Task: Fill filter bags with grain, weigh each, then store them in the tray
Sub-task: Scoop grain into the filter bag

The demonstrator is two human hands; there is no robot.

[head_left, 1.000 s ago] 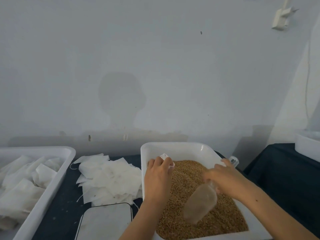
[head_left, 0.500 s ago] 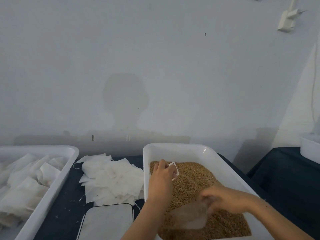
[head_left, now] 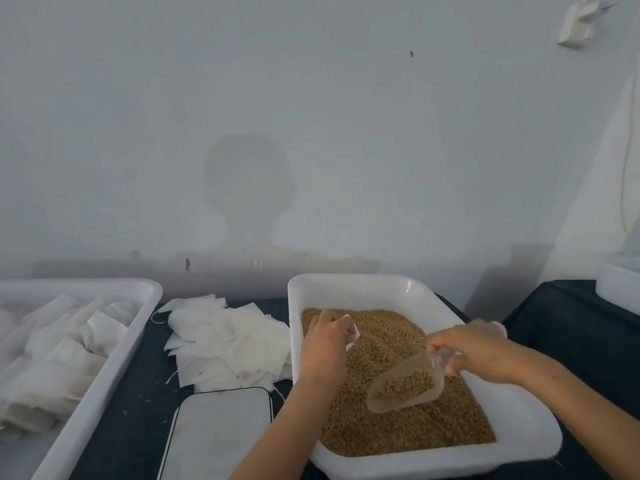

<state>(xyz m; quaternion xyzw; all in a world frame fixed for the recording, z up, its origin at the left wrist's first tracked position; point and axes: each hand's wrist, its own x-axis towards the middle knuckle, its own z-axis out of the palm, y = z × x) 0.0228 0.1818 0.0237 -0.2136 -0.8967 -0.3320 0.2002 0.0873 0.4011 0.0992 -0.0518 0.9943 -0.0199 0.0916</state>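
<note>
Spilling looks like the main risk: the right hand [head_left: 474, 351] grips the handle of a clear scoop [head_left: 405, 386] partly loaded with grain, and the scoop hangs tilted above the grain bin [head_left: 363, 282], not yet lined up with the filter bag [head_left: 350, 332]. That bag is pinched in the curled fingers of the left hand [head_left: 323, 344], just left of the scoop and over the grain [head_left: 398, 420]. Only a small corner of the bag shows, so I cannot tell whether its mouth is open. If it is closed or narrow, a pour from this wide scoop would likely run past it; while both hands stay over the bin the loss would only fall back in, but a drift leftward would scatter grain on the dark cloth or on the scale [head_left: 218, 434] just below the left forearm. An overfull scoop could also overshoot the weight.

Compared with half a second ago, the scoop was blurred and low against the grain near the right wrist; now it is lifted, sharp, and carrying grain. The left hand and bag have barely shifted. Beyond the left hand lie the empty bags [head_left: 225, 337], and farther left the storage tray [head_left: 145, 306] of bags.
</note>
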